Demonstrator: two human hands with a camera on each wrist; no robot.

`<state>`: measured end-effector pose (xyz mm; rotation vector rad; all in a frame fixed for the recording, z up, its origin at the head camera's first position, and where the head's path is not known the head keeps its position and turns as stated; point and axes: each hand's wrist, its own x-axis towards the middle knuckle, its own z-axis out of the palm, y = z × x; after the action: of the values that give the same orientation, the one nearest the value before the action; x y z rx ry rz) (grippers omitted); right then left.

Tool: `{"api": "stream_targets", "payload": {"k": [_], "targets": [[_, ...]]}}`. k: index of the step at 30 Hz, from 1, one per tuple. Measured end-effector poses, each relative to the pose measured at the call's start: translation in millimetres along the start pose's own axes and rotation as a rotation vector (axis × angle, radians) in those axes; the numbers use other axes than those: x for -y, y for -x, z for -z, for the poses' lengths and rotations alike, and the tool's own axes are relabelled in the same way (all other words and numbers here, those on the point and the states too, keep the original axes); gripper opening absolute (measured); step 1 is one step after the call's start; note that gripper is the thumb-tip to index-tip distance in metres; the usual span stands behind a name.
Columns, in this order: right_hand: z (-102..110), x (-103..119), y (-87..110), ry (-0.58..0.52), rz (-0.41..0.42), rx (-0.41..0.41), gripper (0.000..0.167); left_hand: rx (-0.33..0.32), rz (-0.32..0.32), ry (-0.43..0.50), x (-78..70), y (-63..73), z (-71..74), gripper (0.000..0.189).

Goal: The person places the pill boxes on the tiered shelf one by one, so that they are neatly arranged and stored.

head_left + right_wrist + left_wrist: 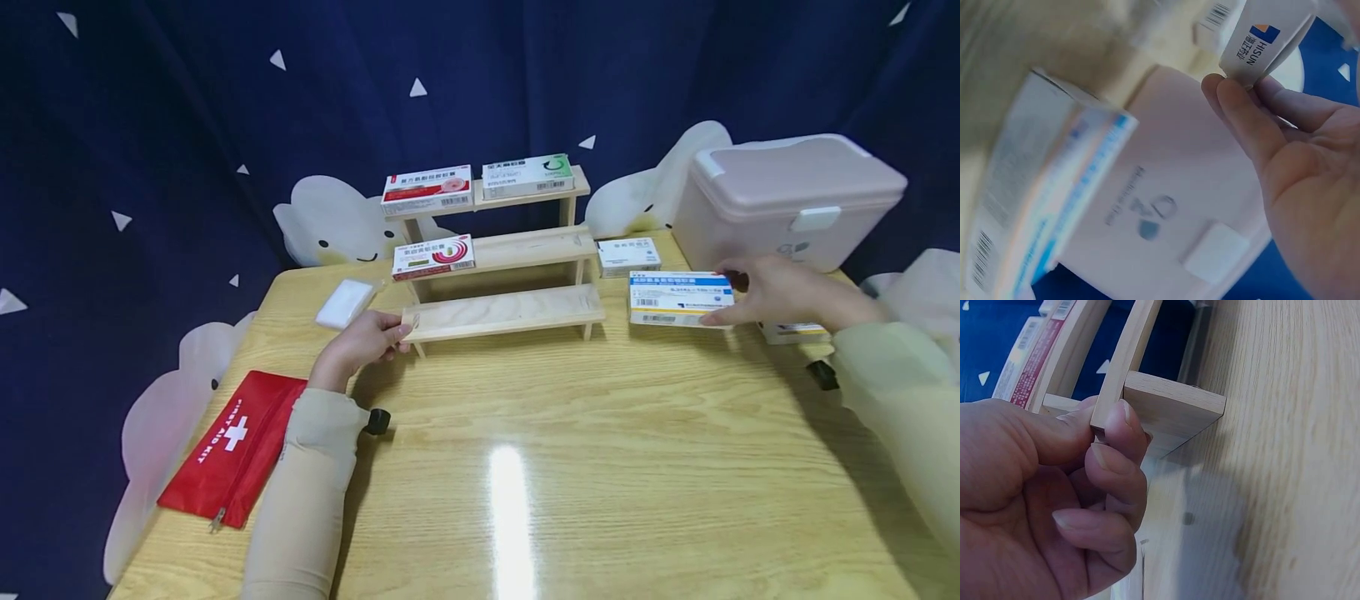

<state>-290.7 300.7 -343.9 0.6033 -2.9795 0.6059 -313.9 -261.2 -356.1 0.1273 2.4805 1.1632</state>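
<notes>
wood table [615,467] | left fingers [1119,481] pinch shelf [502,312] | right fingers [1247,119] pinch medicine box [678,298] | hisun end face [1260,40]: right wrist view only

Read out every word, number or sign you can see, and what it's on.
"FIRST AID KIT": red zippered pouch.
White cross sign: same pouch.
"HISUN": end of the medicine box in the right hand.
"海正药业": same box end.
Lettering on the pink lidded bin: too blurred.
Print on the other medicine boxes: too small or blurred.
</notes>
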Motion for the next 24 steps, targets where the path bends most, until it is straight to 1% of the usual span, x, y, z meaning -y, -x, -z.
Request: {"api": "stream_targets", "payload": {"k": [2, 5, 7, 9, 12, 14, 15, 16, 20, 21, 24], "targets": [[7.4, 3.9, 0.2, 0.007, 0.048, -0.051, 0.065, -0.002, 0.0, -0.001, 1.5, 0.2, 0.7, 0.029], [18.1, 10.8, -3.3, -0.028, 0.128, -0.1, 0.063, -0.006, 0.0, -0.008, 4.0, 0.3, 1.7, 0.028], [24.5, 17.3, -7.2, -0.051, 0.171, -0.126, 0.069, -0.01, 0.001, -0.007, 5.4, 0.6, 2.3, 0.028], [29.5, 25.2, -12.5, -0.07, 0.191, -0.135, 0.073, -0.009, 0.001, -0.008, 6.2, 1.1, 3.0, 0.028], [35.2, 40.7, -20.5, -0.024, 0.153, -0.139, 0.071, -0.013, 0.001, -0.005, 6.6, 2.3, 3.5, 0.028], [37.7, 51.0, -27.5, 0.012, 0.12, -0.123, 0.065, -0.012, -0.002, -0.006, 7.0, 2.5, 3.3, 0.028], [38.7, 56.4, -31.2, 0.036, 0.1, -0.109, 0.065, -0.014, -0.002, -0.005, 7.0, 2.5, 3.0, 0.028], [39.7, 62.2, -34.5, 0.064, 0.075, -0.089, 0.067, -0.014, -0.003, -0.003, 7.1, 2.3, 2.5, 0.028], [41.5, 82.0, -49.6, 0.072, 0.039, -0.009, 0.08, -0.014, -0.002, -0.008, 5.9, 1.4, 0.5, 0.029], [41.5, 86.5, -53.6, 0.068, 0.037, 0.002, 0.085, -0.016, 0.0, -0.008, 5.1, 1.4, 0.2, 0.029], [41.0, 97.8, -66.8, 0.053, 0.064, 0.011, 0.087, -0.018, -0.01, -0.016, 2.2, 1.0, -0.7, 0.028]]}}
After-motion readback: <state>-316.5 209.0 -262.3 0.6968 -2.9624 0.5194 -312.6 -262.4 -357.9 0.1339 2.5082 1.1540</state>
